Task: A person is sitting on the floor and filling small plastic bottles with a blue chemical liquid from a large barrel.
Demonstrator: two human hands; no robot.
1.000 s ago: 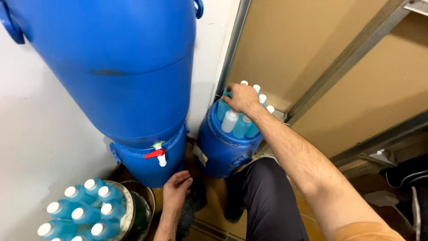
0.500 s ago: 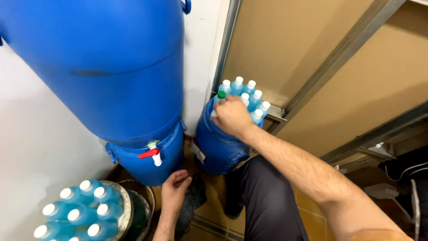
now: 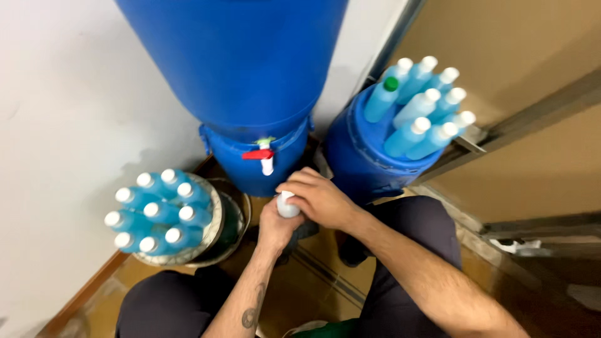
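My left hand [image 3: 277, 226] grips a bottle held under the tap, its body hidden by the fingers. My right hand [image 3: 320, 199] is closed around the bottle's white cap [image 3: 287, 205] from above. Directly over both hands is the white tap with a red lever [image 3: 263, 154] on the small blue drum section [image 3: 250, 159] beneath a large blue barrel [image 3: 238, 56].
A blue drum [image 3: 360, 156] at the right holds several blue bottles with white caps and one with a green cap [image 3: 390, 84]. A round container [image 3: 216, 219] at the left holds several more capped blue bottles. A white wall is at the left, brown panels at the right. My knees frame the floor.
My right hand has left the bottles in the right drum and come down to the cap of the bottle in my left hand. The view has dropped lower.
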